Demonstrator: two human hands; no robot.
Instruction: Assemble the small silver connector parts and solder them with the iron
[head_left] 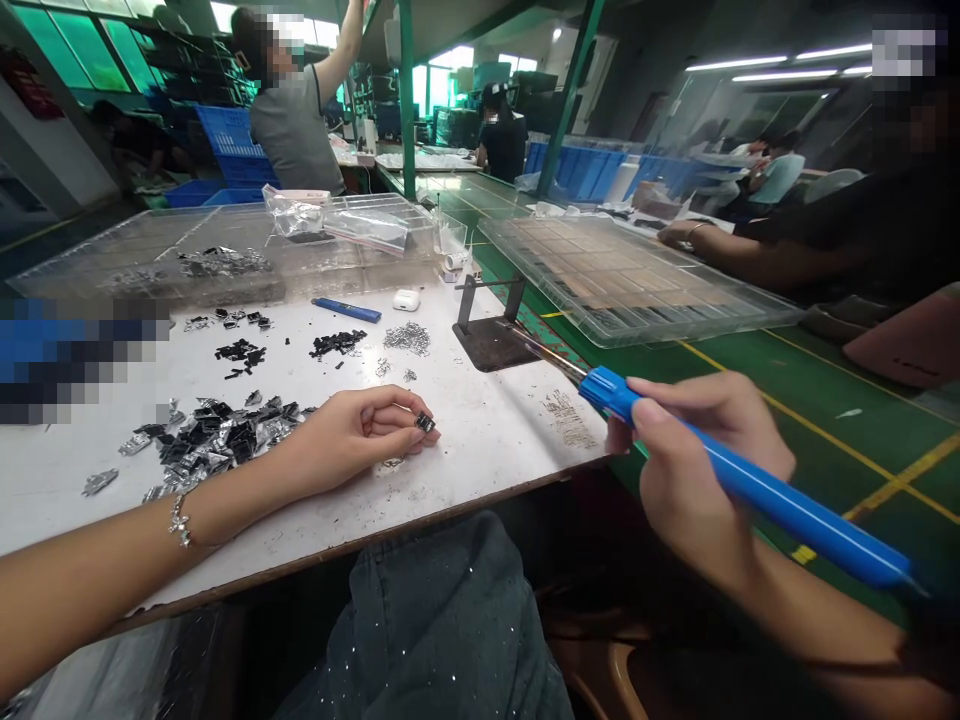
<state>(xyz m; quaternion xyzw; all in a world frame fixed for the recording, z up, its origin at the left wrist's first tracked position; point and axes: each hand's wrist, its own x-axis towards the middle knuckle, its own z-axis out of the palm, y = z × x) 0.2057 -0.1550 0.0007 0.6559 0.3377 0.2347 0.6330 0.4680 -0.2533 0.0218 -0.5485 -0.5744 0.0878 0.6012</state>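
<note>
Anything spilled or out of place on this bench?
Two mild oddities. Brown speckled marks dot the white tabletop near its front edge; residue or scorching, can't tell which. And a small glossy white rounded case sits behind the heap of thin silvery pieces, looking like a personal item among work parts.

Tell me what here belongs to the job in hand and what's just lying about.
Likely for the job:
blue soldering iron in the right hand
small dark part in the left hand
metal stand
heap of silvery and black pieces

Apparently lying about:
white case
blue pen-like item, use unclear
</note>
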